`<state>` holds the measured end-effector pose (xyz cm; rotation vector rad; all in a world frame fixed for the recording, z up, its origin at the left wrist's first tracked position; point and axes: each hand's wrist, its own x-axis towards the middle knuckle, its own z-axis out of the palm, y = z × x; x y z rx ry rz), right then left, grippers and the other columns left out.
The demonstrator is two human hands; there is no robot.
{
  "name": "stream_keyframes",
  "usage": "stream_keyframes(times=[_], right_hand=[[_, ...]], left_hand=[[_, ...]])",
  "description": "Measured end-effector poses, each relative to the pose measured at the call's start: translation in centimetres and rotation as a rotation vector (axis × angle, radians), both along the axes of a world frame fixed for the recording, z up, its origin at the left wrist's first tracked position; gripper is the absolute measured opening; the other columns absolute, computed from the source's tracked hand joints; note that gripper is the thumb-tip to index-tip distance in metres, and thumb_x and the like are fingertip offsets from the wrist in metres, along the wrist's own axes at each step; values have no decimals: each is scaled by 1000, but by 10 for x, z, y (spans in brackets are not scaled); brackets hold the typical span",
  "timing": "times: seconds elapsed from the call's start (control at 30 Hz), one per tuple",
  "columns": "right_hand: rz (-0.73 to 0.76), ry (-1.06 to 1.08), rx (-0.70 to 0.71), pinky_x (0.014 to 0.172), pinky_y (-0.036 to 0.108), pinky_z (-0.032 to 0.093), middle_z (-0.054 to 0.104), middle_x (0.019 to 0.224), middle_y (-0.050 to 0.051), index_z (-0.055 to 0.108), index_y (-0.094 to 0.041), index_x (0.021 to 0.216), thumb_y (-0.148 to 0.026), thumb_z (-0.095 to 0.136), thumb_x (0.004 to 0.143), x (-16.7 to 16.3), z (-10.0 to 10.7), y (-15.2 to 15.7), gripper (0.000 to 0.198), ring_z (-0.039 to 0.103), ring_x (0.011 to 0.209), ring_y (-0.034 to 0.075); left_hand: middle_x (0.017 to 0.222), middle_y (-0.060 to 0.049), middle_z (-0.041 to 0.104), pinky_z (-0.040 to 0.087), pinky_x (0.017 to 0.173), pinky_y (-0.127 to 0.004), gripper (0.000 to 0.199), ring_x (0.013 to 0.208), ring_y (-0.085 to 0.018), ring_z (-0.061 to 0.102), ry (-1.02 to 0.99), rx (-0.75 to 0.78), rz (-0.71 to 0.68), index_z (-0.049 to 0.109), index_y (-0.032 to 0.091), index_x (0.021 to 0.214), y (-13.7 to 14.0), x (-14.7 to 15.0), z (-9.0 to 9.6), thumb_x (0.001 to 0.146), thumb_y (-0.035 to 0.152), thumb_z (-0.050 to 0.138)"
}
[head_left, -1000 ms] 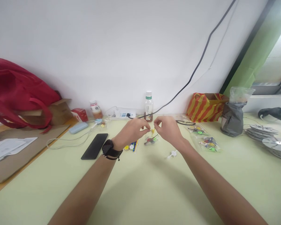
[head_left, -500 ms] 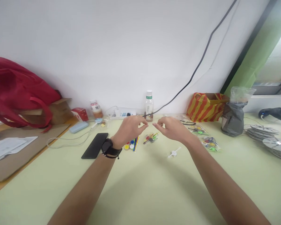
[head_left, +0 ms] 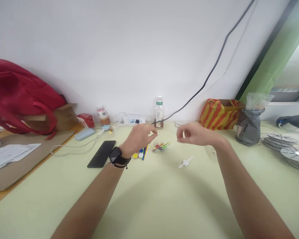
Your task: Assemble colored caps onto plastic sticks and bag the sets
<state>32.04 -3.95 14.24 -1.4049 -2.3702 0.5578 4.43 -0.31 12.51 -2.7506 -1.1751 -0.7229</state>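
My left hand [head_left: 139, 137], with a black watch [head_left: 116, 156] on its wrist, hovers over the table with thumb and forefinger pinched together. My right hand [head_left: 195, 134] is held apart from it, further right, its fingers curled to the thumb. Whatever either pinch holds is too small or hidden to make out. Below and between them lies a small cluster of colourful plastic pieces [head_left: 161, 146]. Yellow, white and blue pieces [head_left: 141, 154] lie under my left hand, partly covered. A white arrow-shaped spinner [head_left: 185, 163] rests on the table below my right hand.
A black phone [head_left: 101, 154] and a light blue case [head_left: 84, 134] lie to the left. Along the wall stand a clear bottle [head_left: 159, 113], a second bottle [head_left: 103, 116], a power strip [head_left: 132, 120] and a striped bag [head_left: 218, 114]. Stacked discs [head_left: 295, 156] sit far right.
My right hand has moved right, away from my left hand, and now hides the bags of colourful pieces on the right. My left hand stays nearly in place.
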Motion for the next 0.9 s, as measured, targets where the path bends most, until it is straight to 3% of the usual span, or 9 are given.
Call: stream_keyframes(times=[0.17,0.27,0.4,0.53,0.6,0.77,0.9], right_hand=[[167,-331,-514,59,25,44,75,89,0,75,-23,86,-32,86,58,-18,-35,13,31,65,72,18],[117,-488,-629,60,27,45,73,77,2,74,-19,74,-19,81,54,-35,-53,22,22,68,71,21],[96,-354,-552,60,26,47,73,73,3,74,-18,73,-15,74,59,-32,-50,23,14,70,71,21],[262,12,-517,66,26,53,76,79,5,77,-17,85,-25,69,75,-20,-21,11,15,72,72,19],[274,211,-421,73,27,56,78,86,6,78,-18,94,-31,69,81,-18,-4,1,21,73,80,20],[-6,464,-43,63,27,56,75,77,6,78,-17,93,-44,73,85,-21,21,-18,28,70,70,18],[-183,565,82,60,28,57,74,70,7,76,-16,81,-49,77,82,-28,20,-17,32,72,67,20]], left_hand=[[102,-2,79,45,77,-35,18,88,-23,69,21,3,17,76,24,91,0,0,0,95,30,60],[101,-1,79,45,77,-35,18,88,-22,69,17,-2,18,76,24,91,1,-1,0,95,30,60],[103,-2,79,45,77,-35,18,89,-23,69,6,-14,18,76,24,90,1,-1,1,95,30,60],[101,-2,79,45,77,-34,17,88,-22,69,-4,-15,11,76,24,89,2,0,0,94,30,61],[100,-1,79,45,77,-34,17,87,-22,69,-6,-14,9,77,25,89,1,0,-1,94,30,61],[96,-2,78,45,77,-34,17,86,-21,68,8,-26,9,78,25,90,-1,1,1,93,30,61],[98,-3,78,46,78,-34,18,86,-22,68,-6,-31,2,78,24,89,-1,1,1,93,30,61]])
